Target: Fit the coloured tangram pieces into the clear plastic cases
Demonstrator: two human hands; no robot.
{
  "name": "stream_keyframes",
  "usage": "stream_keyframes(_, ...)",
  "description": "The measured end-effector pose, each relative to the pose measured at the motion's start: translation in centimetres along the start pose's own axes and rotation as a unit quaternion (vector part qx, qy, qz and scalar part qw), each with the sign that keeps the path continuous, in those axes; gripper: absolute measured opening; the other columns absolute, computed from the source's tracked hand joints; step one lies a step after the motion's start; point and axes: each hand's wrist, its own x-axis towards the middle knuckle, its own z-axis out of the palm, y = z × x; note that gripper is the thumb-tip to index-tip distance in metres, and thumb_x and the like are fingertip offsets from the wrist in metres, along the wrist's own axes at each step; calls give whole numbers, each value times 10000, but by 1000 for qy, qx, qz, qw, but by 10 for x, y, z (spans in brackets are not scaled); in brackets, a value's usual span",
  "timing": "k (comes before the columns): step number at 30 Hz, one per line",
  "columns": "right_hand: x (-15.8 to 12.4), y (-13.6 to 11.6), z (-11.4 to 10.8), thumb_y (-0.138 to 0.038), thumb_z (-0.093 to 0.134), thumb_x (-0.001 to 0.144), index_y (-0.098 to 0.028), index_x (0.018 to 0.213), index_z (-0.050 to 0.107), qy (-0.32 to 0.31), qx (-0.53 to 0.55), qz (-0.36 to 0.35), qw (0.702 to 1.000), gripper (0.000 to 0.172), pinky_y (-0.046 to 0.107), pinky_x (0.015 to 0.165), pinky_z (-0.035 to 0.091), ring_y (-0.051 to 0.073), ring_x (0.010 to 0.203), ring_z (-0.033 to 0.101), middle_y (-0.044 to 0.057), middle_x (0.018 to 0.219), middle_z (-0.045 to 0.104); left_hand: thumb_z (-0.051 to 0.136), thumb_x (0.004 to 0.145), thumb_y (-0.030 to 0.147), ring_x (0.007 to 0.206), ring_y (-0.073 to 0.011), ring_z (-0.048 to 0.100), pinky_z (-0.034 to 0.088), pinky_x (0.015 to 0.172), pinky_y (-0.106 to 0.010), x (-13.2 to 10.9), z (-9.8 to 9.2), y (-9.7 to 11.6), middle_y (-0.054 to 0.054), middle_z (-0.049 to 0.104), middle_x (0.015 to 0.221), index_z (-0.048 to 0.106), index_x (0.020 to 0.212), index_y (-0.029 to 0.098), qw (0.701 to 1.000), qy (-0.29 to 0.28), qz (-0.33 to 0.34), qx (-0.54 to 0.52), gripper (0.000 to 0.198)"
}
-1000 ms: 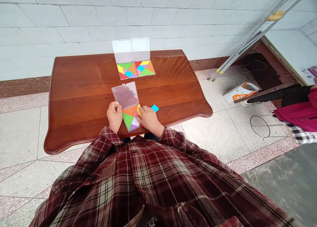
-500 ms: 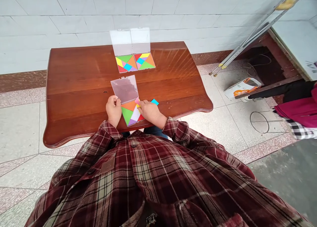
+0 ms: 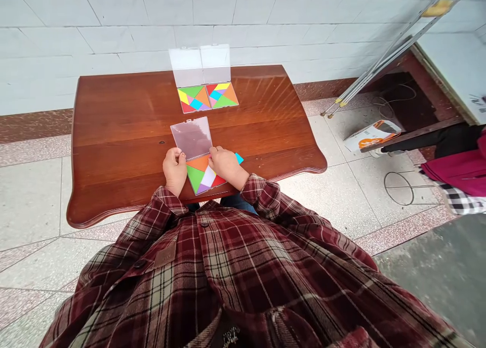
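A tangram case point(image 3: 203, 191) lies at the table's near edge, its clear lid point(image 3: 192, 136) folded back away from me. Green, orange, purple, red and yellow pieces lie in it, and a pale gap point(image 3: 208, 177) shows its bare bottom. My left hand point(image 3: 175, 170) is closed on the case's left side by the hinge. Over the upper right corner of the case, my right hand point(image 3: 228, 164) is closed, fingertips pointing down; the pink piece seen there earlier is hidden beneath them. A blue square piece point(image 3: 239, 158) sits on the table just beyond that hand.
Two filled tangram cases point(image 3: 194, 99) stand side by side farther back, lids upright near the tiled wall. The wooden table point(image 3: 114, 135) has curved edges. To the right are crutches point(image 3: 364, 77), a white-and-orange box point(image 3: 374, 134) and part of a person in a magenta garment point(image 3: 455, 168).
My right hand has shifted slightly up and left over the corner of the case, covering the pink piece that showed at its fingertips. My left hand keeps its place.
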Motion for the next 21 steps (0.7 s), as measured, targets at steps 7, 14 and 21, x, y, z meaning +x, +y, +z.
stream_keyframes(7,3,2,0,-137,345,969,-133,1225,551,-1,-2,-6,1000,328,322,831,493,249,1042,658,166,1187,659,573,792,176,718,-119,576,460,745,-269,2,0,-4,27,593,761,552,874,206,1000,2,2,-11,90)
stream_keyframes(14,-3,35,-3,-255,373,1016,-152,1105,634,83,144,32,986,295,276,781,429,205,927,649,110,1042,723,572,805,176,673,-112,548,463,721,-266,2,0,-6,26,589,766,553,881,200,1000,-6,-2,-16,83)
stream_keyframes(21,-18,76,4,-268,510,969,-145,964,685,66,174,107,977,214,270,743,410,189,830,618,95,940,709,541,824,142,748,-126,580,485,785,-269,4,1,-7,23,579,763,554,899,203,1000,-3,22,3,98)
